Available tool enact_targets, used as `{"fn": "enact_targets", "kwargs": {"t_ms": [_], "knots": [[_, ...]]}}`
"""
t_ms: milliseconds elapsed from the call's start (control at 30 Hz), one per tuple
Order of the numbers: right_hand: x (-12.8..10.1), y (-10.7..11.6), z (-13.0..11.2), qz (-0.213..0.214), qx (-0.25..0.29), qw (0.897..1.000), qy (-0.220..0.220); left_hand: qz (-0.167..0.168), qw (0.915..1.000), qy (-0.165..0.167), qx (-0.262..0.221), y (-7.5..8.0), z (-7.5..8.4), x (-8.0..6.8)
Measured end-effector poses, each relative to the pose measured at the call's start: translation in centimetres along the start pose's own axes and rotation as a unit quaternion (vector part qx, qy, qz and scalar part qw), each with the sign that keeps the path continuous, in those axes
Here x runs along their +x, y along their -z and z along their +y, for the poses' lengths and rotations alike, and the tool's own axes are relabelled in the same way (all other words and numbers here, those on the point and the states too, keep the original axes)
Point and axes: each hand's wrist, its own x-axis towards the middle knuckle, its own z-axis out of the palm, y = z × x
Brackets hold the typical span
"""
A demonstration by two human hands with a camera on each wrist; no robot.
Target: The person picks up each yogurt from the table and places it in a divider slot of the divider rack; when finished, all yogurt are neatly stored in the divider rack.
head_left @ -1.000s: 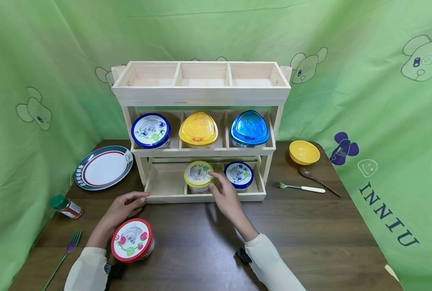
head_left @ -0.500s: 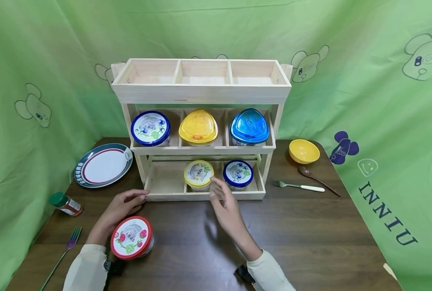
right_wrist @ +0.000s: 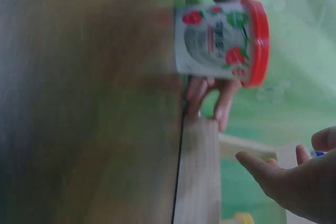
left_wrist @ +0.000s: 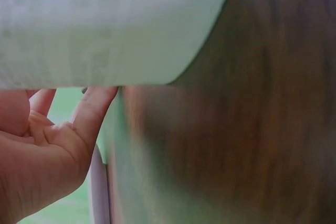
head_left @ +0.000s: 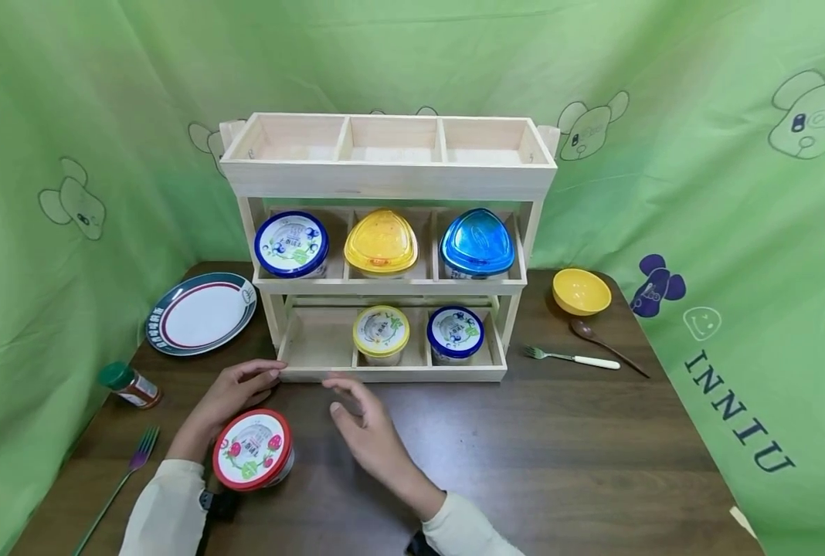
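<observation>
Overhead, the head view shows a dark brown wooden tabletop [head_left: 558, 455] enclosed by a green cloth backdrop printed with cartoon bears [head_left: 732, 154]. A pale three-tier wooden rack [head_left: 388, 181] stands at the back of it. Its middle tier holds a blue-rimmed round tub [head_left: 291, 245], a yellow-lidded container [head_left: 381, 242] and a blue-lidded container [head_left: 477, 243]; its bottom tier holds a yellow-rimmed small tub [head_left: 381, 333] and a blue-rimmed small tub [head_left: 455, 333], side by side. The left hand [head_left: 228, 398] rests with relaxed fingers touching the rack's bottom left corner. The right hand [head_left: 367, 432] hovers spread, gripping nothing, near a red-rimmed round tub with strawberry label [head_left: 252, 450], which stands on the tabletop just beside the left forearm. A white oval plate with a dark rim [head_left: 201, 316], a green-capped spice bottle [head_left: 129, 384] and a purple-tined fork [head_left: 117, 490] lie left; a yellow bowl [head_left: 581, 290], a brown wooden spoon [head_left: 607, 344] and a white-handled fork [head_left: 571, 357] lie right.

Left wrist view: blurred palm and fingertips [left_wrist: 100, 98] against pale wood.

Right wrist view: the strawberry tub [right_wrist: 220, 43] on the tabletop, left fingers on the rack edge, and the right hand spread.
</observation>
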Motion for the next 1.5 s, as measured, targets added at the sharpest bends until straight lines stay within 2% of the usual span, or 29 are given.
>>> {"fn": "enact_targets", "kwargs": {"t_ms": [167,267,400,600,767,1000,1167,1233,1333,1500], "knots": [[-0.3,-1.9,0.5,-0.04,-0.005,0.999,-0.028,-0.002,1.0,-0.003,0.001,0.1,0.0,0.1],[-0.4,-2.9,0.7,-0.072,0.011,0.996,-0.046,0.001,1.0,-0.004,0.0,0.1,-0.1,0.1],[-0.6,-4.1,0.6,-0.1,0.017,0.993,-0.053,0.0,1.0,-0.003,0.0,0.1,-0.2,0.0],[-0.5,-5.2,0.3,-0.136,-0.074,0.987,-0.029,-0.007,0.9999,-0.01,-0.007,0.2,-0.4,0.0],[-0.5,-5.6,0.3,-0.157,-0.106,0.982,-0.021,-0.01,0.9996,-0.019,-0.02,0.3,-0.4,0.0],[-0.4,-5.9,0.8,-0.128,-0.066,0.989,-0.038,-0.009,0.9995,-0.024,-0.018,0.4,-0.4,0.0],[0.0,-5.1,0.7,-0.097,-0.029,0.994,-0.026,0.003,0.9996,0.007,0.026,0.2,-0.4,0.0],[0.3,-4.1,0.5,-0.081,-0.02,0.996,-0.016,0.008,0.999,0.02,0.04,0.2,-0.4,0.1],[0.8,-2.0,0.1,-0.05,-0.017,0.999,-0.009,0.009,0.9992,0.028,0.029,0.2,-0.3,0.2],[0.6,1.8,-0.6,-0.006,-0.008,0.999,-0.048,-0.001,0.9997,0.024,-0.007,0.3,-0.1,0.2]]}}
